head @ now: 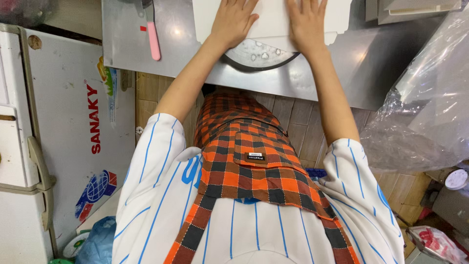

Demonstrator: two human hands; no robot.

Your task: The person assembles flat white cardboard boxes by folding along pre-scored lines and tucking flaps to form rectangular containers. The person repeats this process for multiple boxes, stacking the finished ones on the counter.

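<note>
— What's the surface like from where you sit?

— I see a steel tabletop (371, 63), shiny and scuffed, with wood-plank flooring below it. A white flat cardboard box (273, 19) lies on it at the top edge of view, partly over a round metal tray (261, 55).

— And the hands?

— The left hand (233, 22) and the right hand (307, 22) both press flat on the box, fingers (244, 6) spread and straight, gripping nothing.

— Anything around?

— A pink-handled tool (153, 39) lies on the tabletop to the left. A white chest freezer (63, 122) stands at the left, a big clear plastic bag (430, 107) bulges at the right, and a blue bag (97, 239) sits low on the floor.
</note>
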